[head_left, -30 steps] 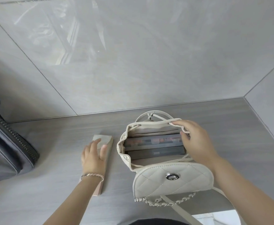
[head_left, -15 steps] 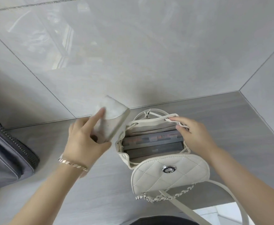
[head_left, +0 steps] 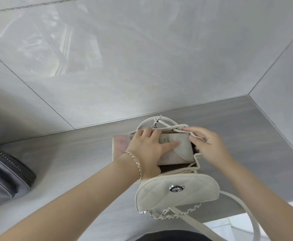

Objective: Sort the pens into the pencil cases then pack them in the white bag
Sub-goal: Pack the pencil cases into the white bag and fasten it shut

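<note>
Pencil case (head_left: 180,152), in the left hand's (head_left: 145,153) closed grip, sits at the white bag's (head_left: 177,188) mouth; right hand (head_left: 210,146) pinches the bag open; next, push it down.

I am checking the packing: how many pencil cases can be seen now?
1. The left hand holds a pale pencil case across the open mouth of the white bag. Others may be hidden inside the bag beneath it.

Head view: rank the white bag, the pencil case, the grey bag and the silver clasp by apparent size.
1. white bag
2. grey bag (cropped by the frame) and pencil case (partly under the left hand): about alike
3. silver clasp
</note>
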`<action>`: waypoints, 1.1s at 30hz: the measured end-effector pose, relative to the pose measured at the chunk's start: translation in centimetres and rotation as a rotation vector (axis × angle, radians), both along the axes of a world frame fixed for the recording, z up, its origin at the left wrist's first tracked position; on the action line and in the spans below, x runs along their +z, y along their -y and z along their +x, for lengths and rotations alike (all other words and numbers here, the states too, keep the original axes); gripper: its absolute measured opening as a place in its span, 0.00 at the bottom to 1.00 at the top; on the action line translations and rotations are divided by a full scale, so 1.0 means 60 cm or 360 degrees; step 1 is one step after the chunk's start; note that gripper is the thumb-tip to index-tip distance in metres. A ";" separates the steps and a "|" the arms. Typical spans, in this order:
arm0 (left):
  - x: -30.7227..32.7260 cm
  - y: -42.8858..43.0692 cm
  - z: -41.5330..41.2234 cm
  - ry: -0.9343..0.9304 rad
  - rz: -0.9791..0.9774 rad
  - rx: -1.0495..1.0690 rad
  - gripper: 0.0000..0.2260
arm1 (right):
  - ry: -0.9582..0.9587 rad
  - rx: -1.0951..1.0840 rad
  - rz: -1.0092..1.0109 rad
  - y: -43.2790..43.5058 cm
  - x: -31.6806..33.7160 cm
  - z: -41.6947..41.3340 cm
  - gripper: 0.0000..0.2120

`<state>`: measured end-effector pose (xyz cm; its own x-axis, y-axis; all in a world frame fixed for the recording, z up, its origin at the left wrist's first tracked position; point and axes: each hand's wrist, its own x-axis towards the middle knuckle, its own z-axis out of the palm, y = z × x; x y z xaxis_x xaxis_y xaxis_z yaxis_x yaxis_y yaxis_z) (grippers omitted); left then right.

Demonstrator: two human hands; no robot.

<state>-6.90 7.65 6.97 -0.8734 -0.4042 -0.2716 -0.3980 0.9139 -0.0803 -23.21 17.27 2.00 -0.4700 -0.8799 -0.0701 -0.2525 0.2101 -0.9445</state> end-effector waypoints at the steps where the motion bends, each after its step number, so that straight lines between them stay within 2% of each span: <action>1: -0.002 0.001 0.001 0.0020 -0.0024 -0.0003 0.34 | -0.0002 0.0011 0.0005 0.001 -0.001 -0.002 0.22; 7: -0.001 0.010 0.013 0.0086 0.0050 0.0067 0.36 | -0.0099 0.0100 0.0107 -0.003 0.001 -0.010 0.26; 12: 0.012 0.020 0.017 0.0170 0.0140 0.0143 0.36 | -0.0293 0.0209 0.0186 -0.010 0.004 -0.014 0.22; 16: 0.014 0.026 0.005 0.0099 0.0347 0.0214 0.36 | -0.0270 0.0180 0.0137 -0.007 0.012 -0.007 0.21; 20: -0.007 0.005 -0.021 0.0104 0.0203 0.0046 0.33 | -0.0267 0.0167 0.0106 -0.012 0.006 -0.003 0.16; 24: -0.033 -0.014 -0.032 0.0084 0.0074 -0.0133 0.29 | -0.0272 0.0156 0.0095 -0.016 0.001 -0.002 0.18; 28: -0.052 -0.025 -0.043 0.0008 0.0122 -0.0128 0.27 | -0.0297 0.0161 0.0127 -0.004 -0.002 0.004 0.19; 31: -0.033 -0.018 -0.032 -0.0099 0.0218 -0.0023 0.33 | -0.0618 0.0031 0.0188 0.008 -0.006 0.022 0.18; 33: -0.014 -0.008 0.001 -0.0238 0.0285 0.0106 0.35 | -0.0911 -0.0122 0.0096 0.007 0.002 0.037 0.17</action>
<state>-6.87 8.10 6.13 -0.8824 -0.4192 -0.2137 -0.4531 0.8796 0.1453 -21.01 16.85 2.14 -0.5102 -0.8441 0.1652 -0.7013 0.2971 -0.6480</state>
